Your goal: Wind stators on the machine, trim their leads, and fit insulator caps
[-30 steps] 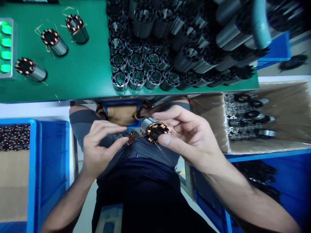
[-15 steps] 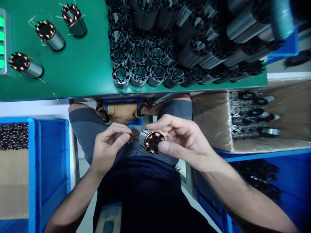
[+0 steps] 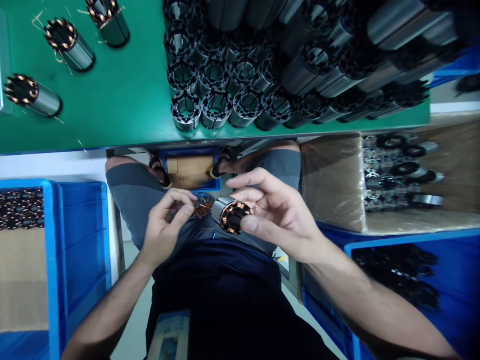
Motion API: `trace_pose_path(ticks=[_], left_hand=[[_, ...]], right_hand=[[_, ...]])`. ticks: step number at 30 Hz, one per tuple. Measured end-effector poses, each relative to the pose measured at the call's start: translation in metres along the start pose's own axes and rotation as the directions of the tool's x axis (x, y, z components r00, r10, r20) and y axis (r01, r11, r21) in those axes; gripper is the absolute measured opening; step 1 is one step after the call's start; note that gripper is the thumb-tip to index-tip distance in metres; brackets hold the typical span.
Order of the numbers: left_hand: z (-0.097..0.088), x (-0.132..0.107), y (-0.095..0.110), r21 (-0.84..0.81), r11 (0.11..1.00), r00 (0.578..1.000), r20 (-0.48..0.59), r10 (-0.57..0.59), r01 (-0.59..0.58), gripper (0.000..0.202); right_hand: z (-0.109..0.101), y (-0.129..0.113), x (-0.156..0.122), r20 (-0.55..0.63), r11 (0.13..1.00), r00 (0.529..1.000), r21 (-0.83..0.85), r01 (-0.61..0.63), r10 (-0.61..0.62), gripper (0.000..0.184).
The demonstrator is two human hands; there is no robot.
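Right hand (image 3: 279,217) pinches a wound core (image 3: 220,209) between thumb and fingers, over the lap, nearer the body than the counter's (image 3: 135,100) front edge. Left hand (image 3: 164,227) just beside it, thumb and fingertips close; cannot tell whether they pinch wire. Bare cores (image 3: 298,77) reach near that edge; green strip separates them from three copper-topped cores (image 3: 81,54).

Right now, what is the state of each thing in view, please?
Held core: copper-wound, tilted, in the right hand.
Left hand: nearly pinched; grip unclear.
Wound cores: three, standing apart.
Bare cores: front ones upright.
Carton: open, metal parts inside.
Left bin: open, wound parts inside.
Right bin: open, dark parts inside.
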State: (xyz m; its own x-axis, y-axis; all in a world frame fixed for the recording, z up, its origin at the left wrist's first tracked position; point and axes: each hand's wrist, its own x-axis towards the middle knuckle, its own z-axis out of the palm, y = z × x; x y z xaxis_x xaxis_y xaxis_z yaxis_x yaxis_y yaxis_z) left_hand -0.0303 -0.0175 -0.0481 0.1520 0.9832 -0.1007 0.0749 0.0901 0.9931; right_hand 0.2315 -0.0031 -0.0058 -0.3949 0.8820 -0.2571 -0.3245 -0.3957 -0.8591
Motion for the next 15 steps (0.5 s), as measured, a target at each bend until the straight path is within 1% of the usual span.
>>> trace_pose_path(ticks=[1,2,4,5,6,8,10,12,14,15], left_hand=[[-0.003,0.001,0.001,0.034,0.998,0.998,-0.027,0.052,-0.051,0.035],[-0.006,0.001,0.004,0.081,0.989,0.991,-0.034,0.130,-0.127,0.049],[-0.009,0.002,0.017,0.193,0.940,0.959,0.027,0.281,-0.281,0.087],[-0.008,0.002,0.024,0.241,0.911,0.943,0.079,0.324,-0.333,0.097],[-0.007,0.002,0.032,0.278,0.890,0.932,0.120,0.341,-0.361,0.099],[-0.003,0.001,0.042,0.304,0.880,0.930,0.153,0.333,-0.365,0.093],[0.000,-0.001,0.047,0.298,0.891,0.938,0.155,0.309,-0.343,0.094],[0.002,-0.002,0.047,0.308,0.892,0.943,0.159,0.293,-0.330,0.096],[0.003,-0.002,0.046,0.344,0.856,0.922,0.186,0.340,-0.385,0.083],[0.003,-0.001,0.046,0.361,0.832,0.906,0.188,0.378,-0.422,0.074]], right_hand=[[0.000,0.000,-0.001,-0.020,1.000,1.000,-0.018,-0.013,0.012,0.052],[0.001,0.000,-0.001,-0.032,0.999,0.999,-0.042,-0.028,0.027,0.057],[0.004,0.002,-0.001,-0.024,0.997,0.999,-0.068,-0.047,0.046,0.064],[0.006,0.003,0.000,-0.008,0.996,0.999,-0.068,-0.054,0.054,0.065],[0.007,0.003,0.001,0.011,0.996,0.998,-0.062,-0.063,0.063,0.067],[0.010,0.002,0.004,0.054,0.995,0.996,-0.070,-0.068,0.072,0.065],[0.010,-0.001,0.007,0.065,0.984,0.998,-0.175,-0.011,0.023,0.060],[0.008,-0.005,0.009,0.045,0.928,0.992,-0.351,0.126,-0.117,0.048],[0.006,-0.008,0.011,0.033,0.847,0.962,-0.465,0.256,-0.273,0.027],[0.004,-0.008,0.012,0.017,0.827,0.947,-0.482,0.290,-0.322,0.020]])
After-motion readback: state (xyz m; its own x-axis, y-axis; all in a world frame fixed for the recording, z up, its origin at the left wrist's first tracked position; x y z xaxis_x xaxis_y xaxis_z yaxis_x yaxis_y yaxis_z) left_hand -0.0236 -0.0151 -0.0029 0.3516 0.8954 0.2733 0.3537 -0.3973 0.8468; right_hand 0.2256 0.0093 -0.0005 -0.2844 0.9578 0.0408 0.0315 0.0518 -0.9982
